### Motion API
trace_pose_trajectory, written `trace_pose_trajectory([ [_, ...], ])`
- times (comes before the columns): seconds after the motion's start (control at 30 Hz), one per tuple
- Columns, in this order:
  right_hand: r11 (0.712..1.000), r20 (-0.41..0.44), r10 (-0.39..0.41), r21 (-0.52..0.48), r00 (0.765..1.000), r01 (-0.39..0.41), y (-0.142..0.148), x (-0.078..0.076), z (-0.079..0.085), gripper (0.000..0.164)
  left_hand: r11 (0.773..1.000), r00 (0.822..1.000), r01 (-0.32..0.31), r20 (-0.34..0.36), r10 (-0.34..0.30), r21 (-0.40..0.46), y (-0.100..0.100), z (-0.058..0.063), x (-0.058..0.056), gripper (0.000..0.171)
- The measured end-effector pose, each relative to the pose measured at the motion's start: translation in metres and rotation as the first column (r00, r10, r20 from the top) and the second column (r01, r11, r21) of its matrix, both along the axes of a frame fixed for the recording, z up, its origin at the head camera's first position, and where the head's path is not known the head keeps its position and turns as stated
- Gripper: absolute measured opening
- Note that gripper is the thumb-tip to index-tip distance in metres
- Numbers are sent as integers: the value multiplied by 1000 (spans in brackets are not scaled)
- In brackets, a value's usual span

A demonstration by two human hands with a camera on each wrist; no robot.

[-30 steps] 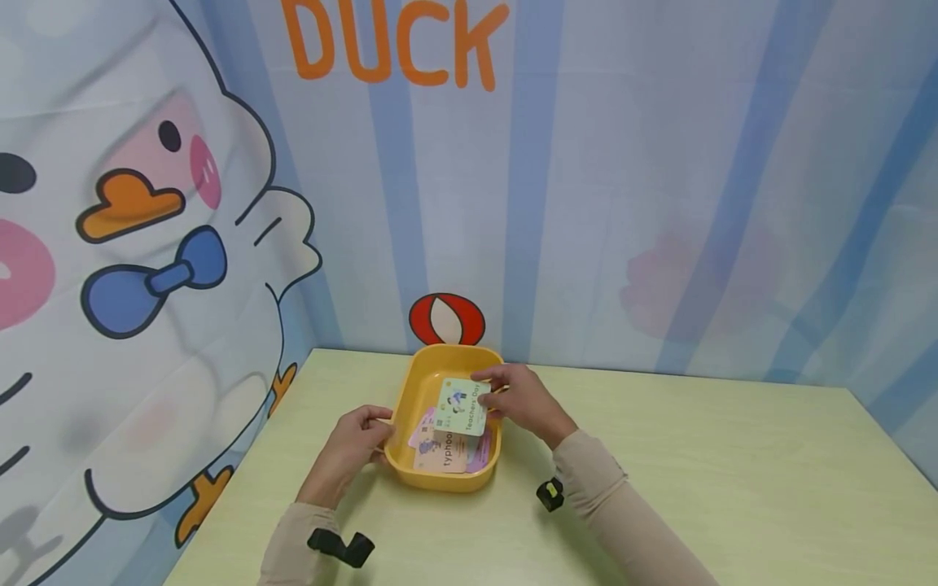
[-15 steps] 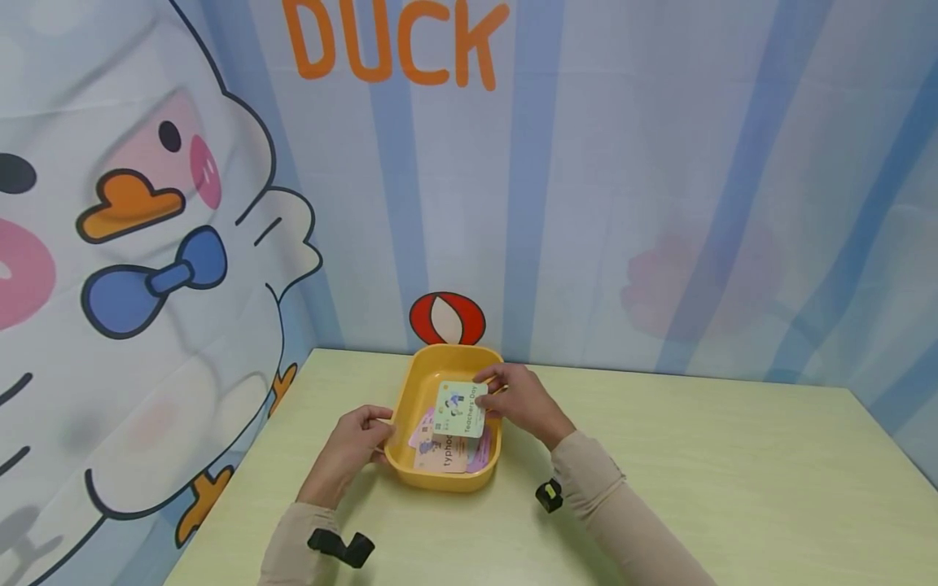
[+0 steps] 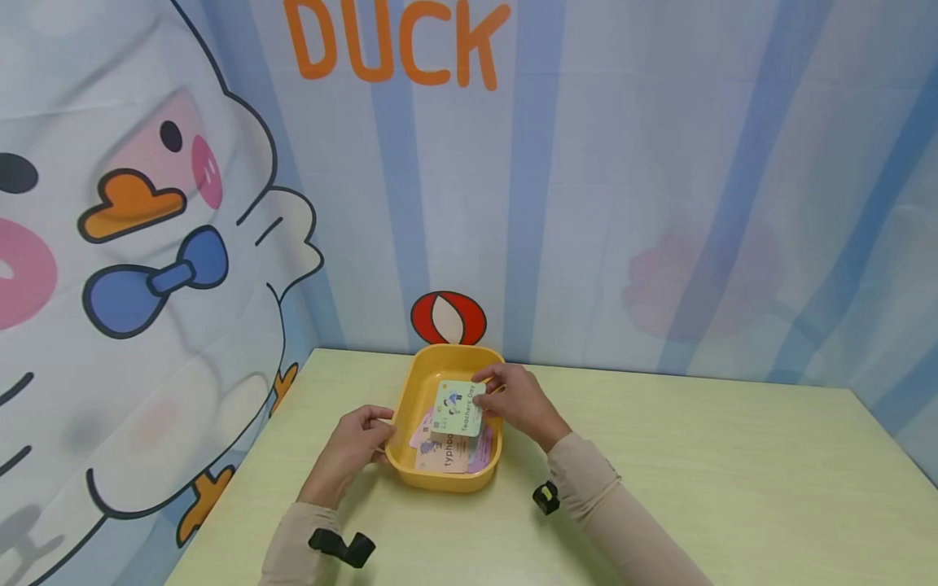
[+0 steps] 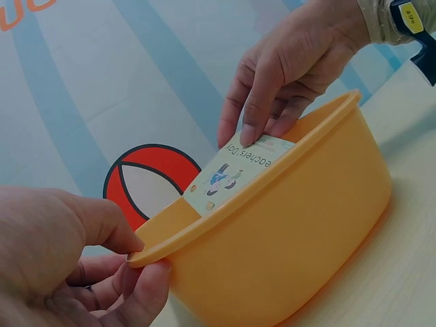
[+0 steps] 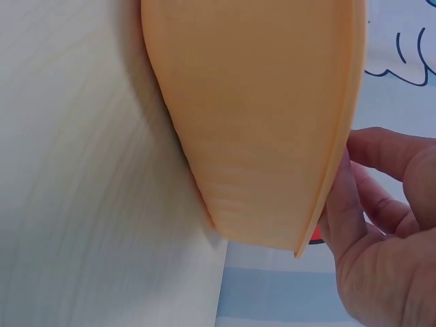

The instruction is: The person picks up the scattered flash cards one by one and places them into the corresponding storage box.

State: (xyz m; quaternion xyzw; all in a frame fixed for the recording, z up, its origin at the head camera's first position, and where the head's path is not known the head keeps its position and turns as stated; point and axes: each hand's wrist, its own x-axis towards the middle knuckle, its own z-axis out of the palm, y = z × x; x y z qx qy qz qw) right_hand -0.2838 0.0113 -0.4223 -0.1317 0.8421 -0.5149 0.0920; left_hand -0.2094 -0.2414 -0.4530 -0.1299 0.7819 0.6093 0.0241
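My right hand point(image 3: 522, 404) pinches a pale green card point(image 3: 456, 408) printed "Teachers' Day" by its right edge, inside the yellow basin point(image 3: 414, 382). In the left wrist view the thumb of that hand lies over the card point(image 4: 235, 170) near the basin's far rim. My left hand point(image 3: 352, 452) grips the basin's left rim, thumb on top and fingers beneath, as the left wrist view shows. Below the green card lie a peach card point(image 3: 441, 457) marked "typhoo…" and purple cards point(image 3: 479, 452), partly covered. The basin wall hides the card in the right wrist view.
The basin stands on a pale yellow table point(image 3: 696, 472), near its back edge. Behind rises a blue-striped cloth backdrop point(image 3: 601, 203) with a printed duck point(image 3: 146, 366) on the left. Black wrist-camera mounts point(image 3: 341, 548) sit on both sleeves.
The right hand has shifted slightly left with the green card, which has also moved a little left over the other cards. The left hand and basin stay in place.
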Motion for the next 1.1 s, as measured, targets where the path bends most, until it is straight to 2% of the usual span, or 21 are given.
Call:
trace_pose_trajectory([
  [0.2, 1000, 5, -15, -14, 1000, 15, 1, 1, -1, 27, 1000, 1000, 5, 1, -5, 0, 0, 0, 0, 31],
  [0.83, 1000, -10, 9, -22, 1000, -10, 4, 0, -3, 27, 1000, 1000, 19, -9, -19, 16, -2, 3, 0, 30],
  [1.1, 1000, -19, 11, 11, 1000, -11, 4, 0, -4, 26, 1000, 1000, 1, 31, -2, 17, 0, 5, 2, 30],
])
